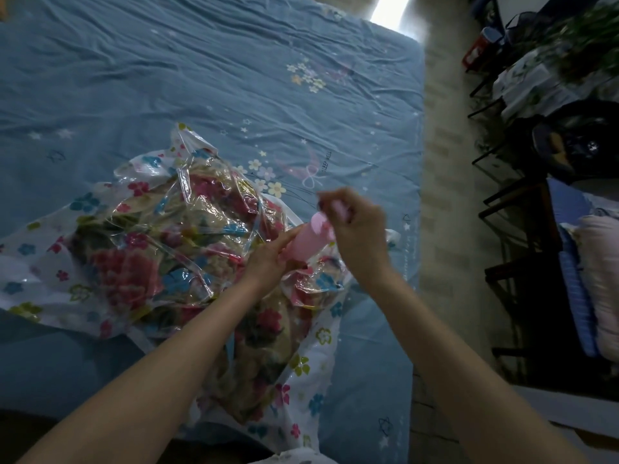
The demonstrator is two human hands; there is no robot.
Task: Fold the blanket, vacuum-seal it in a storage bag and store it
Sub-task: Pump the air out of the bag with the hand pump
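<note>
Just right of the frame's centre, the left hand [268, 254] curls its fingers around the lower barrel of a single pink hand pump [306, 241], gripping it where it stands tilted on the storage bag [100, 209]. The right hand [356, 226] sits above and to the right of it, fingers bent and closed around the pump's pink handle at the top (motion blur softens the fingertips, so which fingers do the pinching cannot be told). One clear plastic storage bag, printed with small blue, pink and green flowers, lies crumpled across the lower left and centre of the frame on the blue bedsheet [201, 61]. Inside it is one floral blanket [140, 262], red and pink blooms on a pale ground, pressed against the wrinkled plastic. The bag's loose white edge spreads toward the left border and down toward the bottom centre. Both bare forearms reach in from the bottom edge. Along the right side of the frame, past a strip of pale floor [445, 162], stand dark metal shelves [509, 202] holding folded bedding [599, 279] and dark bags.
</note>
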